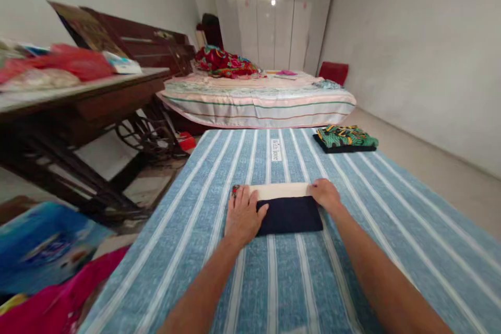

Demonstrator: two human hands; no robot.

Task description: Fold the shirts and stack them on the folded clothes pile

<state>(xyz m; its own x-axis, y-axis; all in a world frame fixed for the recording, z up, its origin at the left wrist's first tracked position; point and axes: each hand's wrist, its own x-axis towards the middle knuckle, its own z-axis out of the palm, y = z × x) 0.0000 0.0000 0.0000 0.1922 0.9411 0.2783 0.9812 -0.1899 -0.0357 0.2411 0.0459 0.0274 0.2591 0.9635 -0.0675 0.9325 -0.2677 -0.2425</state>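
A folded navy garment (289,215) lies flat on the blue striped cover in front of me, with a cream band (278,190) along its far edge. At its far left corner a bit of red patterned fabric shows. My left hand (243,215) rests flat on the garment's left end, fingers stretched out and thumb apart. At the far right corner, my right hand (324,193) has its fingers pinched on the end of the cream band. The underside of the garment is hidden.
A folded green patterned cloth (346,136) sits on a black one at the cover's far right. Beyond stands a bed (258,102) with a red floral bundle (227,62). On the left are a treadle table (86,104), a blue package (50,245) and pink cloth (62,292).
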